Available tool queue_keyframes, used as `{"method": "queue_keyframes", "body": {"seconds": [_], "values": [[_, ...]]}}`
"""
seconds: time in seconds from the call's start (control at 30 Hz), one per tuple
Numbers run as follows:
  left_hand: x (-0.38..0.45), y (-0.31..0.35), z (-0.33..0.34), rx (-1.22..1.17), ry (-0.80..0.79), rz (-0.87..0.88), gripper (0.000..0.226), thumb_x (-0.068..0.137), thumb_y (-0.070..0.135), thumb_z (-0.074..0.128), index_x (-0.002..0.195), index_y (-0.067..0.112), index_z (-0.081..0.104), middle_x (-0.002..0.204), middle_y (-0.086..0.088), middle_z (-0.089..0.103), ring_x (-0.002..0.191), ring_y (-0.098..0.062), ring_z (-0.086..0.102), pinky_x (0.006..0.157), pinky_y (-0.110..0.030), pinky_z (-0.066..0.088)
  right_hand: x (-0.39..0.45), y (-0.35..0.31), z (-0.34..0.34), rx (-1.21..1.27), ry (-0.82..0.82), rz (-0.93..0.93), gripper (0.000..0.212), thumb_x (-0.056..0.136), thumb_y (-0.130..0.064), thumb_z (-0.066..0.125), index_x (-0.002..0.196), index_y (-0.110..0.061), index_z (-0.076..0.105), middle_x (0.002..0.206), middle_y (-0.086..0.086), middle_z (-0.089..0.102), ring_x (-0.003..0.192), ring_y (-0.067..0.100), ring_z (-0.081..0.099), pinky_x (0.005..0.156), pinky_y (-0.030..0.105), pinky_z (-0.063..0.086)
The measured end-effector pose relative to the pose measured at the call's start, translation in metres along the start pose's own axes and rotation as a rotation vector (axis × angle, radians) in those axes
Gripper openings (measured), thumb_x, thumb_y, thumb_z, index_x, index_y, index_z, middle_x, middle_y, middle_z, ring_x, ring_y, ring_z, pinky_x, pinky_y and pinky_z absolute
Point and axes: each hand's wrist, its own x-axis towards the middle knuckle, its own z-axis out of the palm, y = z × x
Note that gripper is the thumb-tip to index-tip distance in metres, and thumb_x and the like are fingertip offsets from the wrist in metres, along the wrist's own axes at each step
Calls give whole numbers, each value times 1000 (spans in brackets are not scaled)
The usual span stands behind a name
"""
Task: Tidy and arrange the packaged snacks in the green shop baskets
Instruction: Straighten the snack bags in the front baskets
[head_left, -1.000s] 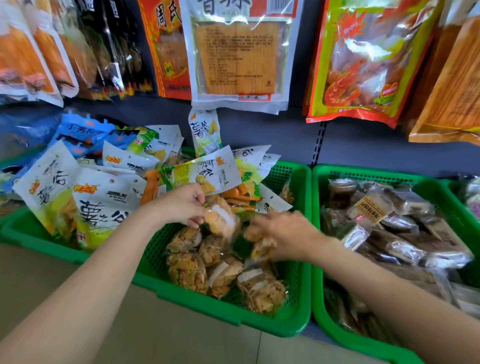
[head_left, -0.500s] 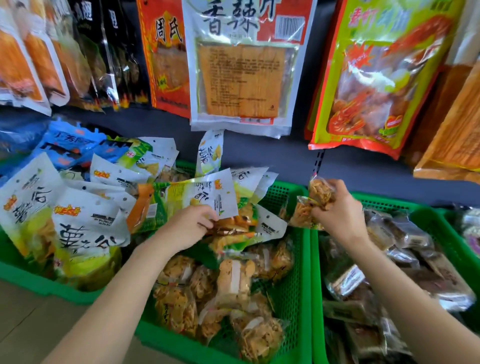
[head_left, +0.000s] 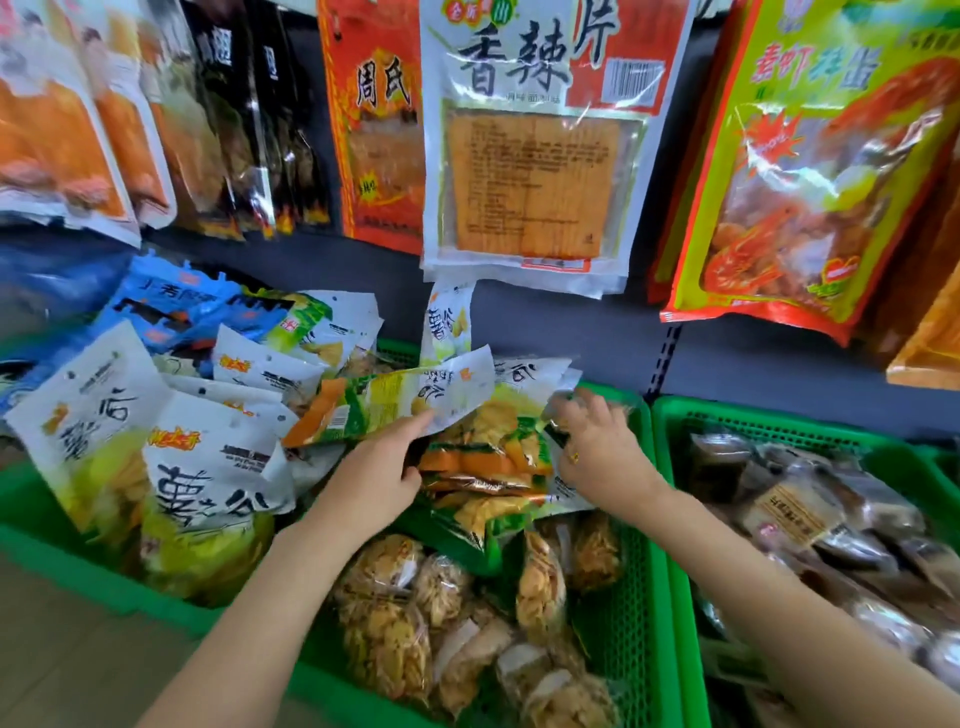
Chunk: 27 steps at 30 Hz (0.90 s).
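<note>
Both hands are in the middle green basket (head_left: 636, 597). Left hand (head_left: 376, 475) pinches a white-green chip bag (head_left: 410, 397) at 12 o'clock; right hand (head_left: 597, 447) has fingers spread on the stacked bags (head_left: 488, 467) (clear snack packs (head_left: 415, 618) at 6).

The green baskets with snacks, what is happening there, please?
A person is tidying the middle green basket. The left hand holds up a white and green chip packet, and the right hand reaches into the stack of flat packets at the back. Clear bags of fried snacks lie in front. The neighbouring basket holds brown wrapped snacks.
</note>
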Motion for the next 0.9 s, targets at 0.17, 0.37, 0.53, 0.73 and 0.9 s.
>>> {"method": "queue_keyframes", "body": {"seconds": [0.17,0.37,0.53,0.73,0.9], "values": [[-11,-5,-13,-11,-79,-55,65,93,7,49,147,33,22,149,9,35,84,-19,63,80,-28,50,3,-18,-5,959,-357,273,96,75,-55,66,148,-24,11,155,5,17,140,30,25,112,46,28],[-32,-7,-27,21,-28,-99,61,94,12,50,146,30,25,151,3,33,134,-15,38,108,-30,33,32,-22,30,1028,-325,561,116,62,-72,63,149,-22,5,158,8,5,144,34,9,114,53,17],[-34,3,-36,303,-68,-153,62,95,18,49,147,30,19,155,2,20,139,-17,29,111,-34,30,46,-25,27,1100,-170,519,78,79,-44,67,140,-8,35,147,12,37,132,32,37,111,44,32],[-6,-2,-85,676,-207,-96,77,86,51,55,147,36,10,157,10,10,146,-13,2,117,-42,1,40,-42,-11,425,65,201,50,83,-41,61,121,-11,49,137,14,33,125,37,32,103,45,34],[-8,-48,-143,795,-483,-293,94,72,63,65,145,43,10,156,17,-6,143,-16,-20,114,-51,-12,41,-97,-14,689,71,21,72,79,-49,64,133,-12,32,135,10,30,126,29,34,99,34,32]]}}
